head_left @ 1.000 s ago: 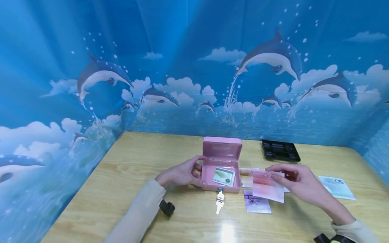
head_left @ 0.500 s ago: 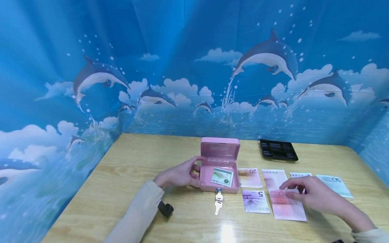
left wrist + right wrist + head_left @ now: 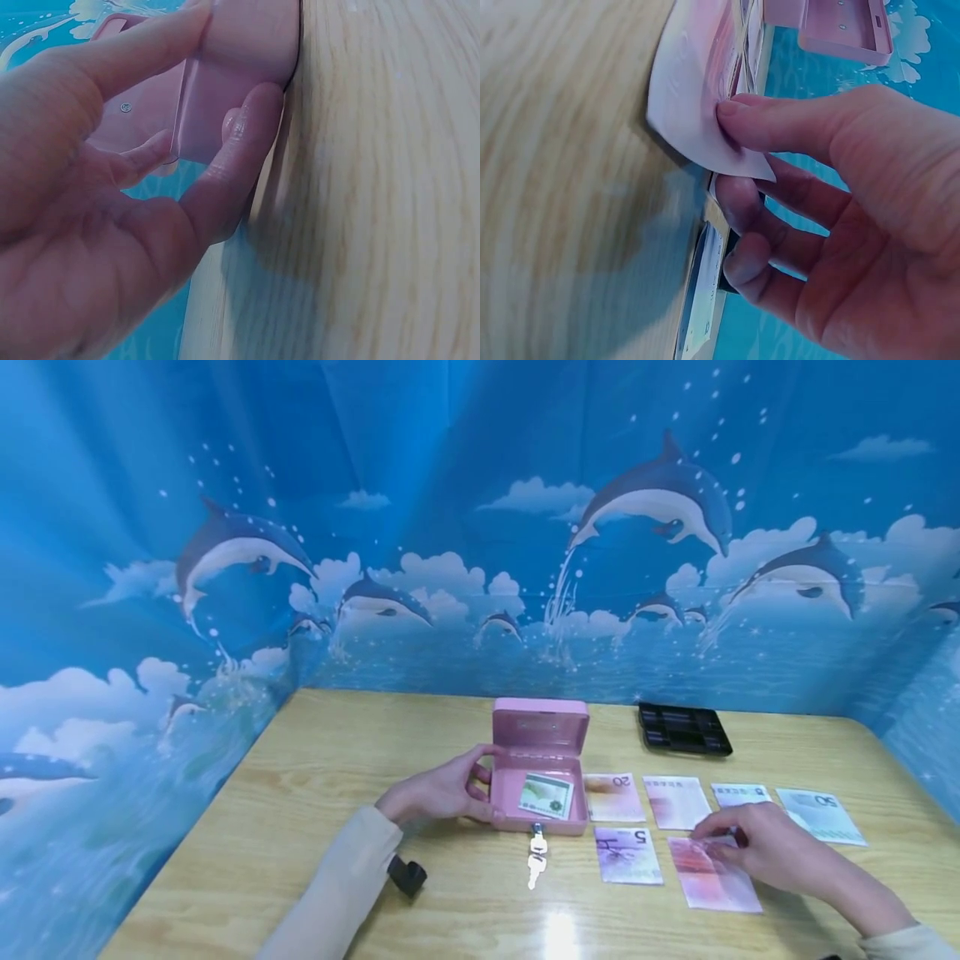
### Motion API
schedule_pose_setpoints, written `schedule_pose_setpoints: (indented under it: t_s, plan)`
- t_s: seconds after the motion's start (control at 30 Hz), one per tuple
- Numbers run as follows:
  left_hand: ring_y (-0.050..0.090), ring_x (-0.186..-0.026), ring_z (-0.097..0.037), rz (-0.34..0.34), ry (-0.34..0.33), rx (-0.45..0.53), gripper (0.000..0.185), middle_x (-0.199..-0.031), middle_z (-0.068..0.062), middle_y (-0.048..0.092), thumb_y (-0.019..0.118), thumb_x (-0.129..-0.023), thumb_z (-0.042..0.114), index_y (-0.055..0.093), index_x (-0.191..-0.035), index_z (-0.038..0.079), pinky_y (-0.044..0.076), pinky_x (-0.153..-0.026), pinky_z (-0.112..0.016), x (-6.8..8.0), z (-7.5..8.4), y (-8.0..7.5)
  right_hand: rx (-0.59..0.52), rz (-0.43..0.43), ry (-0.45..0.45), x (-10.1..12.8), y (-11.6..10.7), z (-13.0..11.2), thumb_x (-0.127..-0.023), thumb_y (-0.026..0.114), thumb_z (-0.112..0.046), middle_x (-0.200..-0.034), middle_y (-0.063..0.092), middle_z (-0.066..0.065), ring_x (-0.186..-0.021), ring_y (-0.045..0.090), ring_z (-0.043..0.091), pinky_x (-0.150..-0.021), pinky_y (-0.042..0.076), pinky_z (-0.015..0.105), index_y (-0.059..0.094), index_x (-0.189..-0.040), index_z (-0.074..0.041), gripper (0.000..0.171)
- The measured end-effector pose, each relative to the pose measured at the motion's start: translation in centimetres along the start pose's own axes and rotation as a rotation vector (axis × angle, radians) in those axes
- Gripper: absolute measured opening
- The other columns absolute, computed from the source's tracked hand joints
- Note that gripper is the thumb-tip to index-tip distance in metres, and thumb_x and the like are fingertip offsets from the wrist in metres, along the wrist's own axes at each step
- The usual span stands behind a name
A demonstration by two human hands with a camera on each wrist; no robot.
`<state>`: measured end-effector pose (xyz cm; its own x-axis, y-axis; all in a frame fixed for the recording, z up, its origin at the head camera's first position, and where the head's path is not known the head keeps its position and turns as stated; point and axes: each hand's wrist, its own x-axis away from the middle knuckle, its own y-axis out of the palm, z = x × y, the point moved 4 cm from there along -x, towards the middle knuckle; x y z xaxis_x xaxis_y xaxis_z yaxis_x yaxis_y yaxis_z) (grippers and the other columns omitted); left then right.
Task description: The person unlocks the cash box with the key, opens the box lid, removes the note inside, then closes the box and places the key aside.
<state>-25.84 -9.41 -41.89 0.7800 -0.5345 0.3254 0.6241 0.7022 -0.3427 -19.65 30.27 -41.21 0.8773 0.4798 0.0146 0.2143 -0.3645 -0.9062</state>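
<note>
Right grip (image 3: 772,850): pinching reddish banknote (image 3: 714,880) | Left grip (image 3: 444,789): holding open-lidded pink box (image 3: 507,789) | Purple banknote (image 3: 630,857): left of right grip | Black tray (image 3: 684,730): beyond it

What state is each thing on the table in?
Pink box: lid open, held at its side by the left grip
Green note: lying inside the box
Keys: at the box's front
Red note: pinched by the right grip, bent
Five other notes: lying on the table
Black tray: compartments facing up
</note>
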Motion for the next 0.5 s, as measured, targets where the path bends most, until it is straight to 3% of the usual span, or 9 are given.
schedule_pose_setpoints:
  t_s: [0.5]
  plan:
    - [0.065, -0.104, -0.021, -0.005, 0.002, 0.014, 0.095, -0.129, -0.013, 0.056, 0.083, -0.082, 0.009, 0.030, -0.158, 0.026, 0.059, -0.093, -0.038, 0.04, -0.02, 0.00, 0.067, 0.009, 0.062, -0.49, 0.24, 0.03, -0.085, 0.079, -0.011, -0.084, 0.067, -0.017, -0.066, 0.040, -0.004, -0.057, 0.037, 0.020, 0.079, -0.101, -0.020, 0.018]
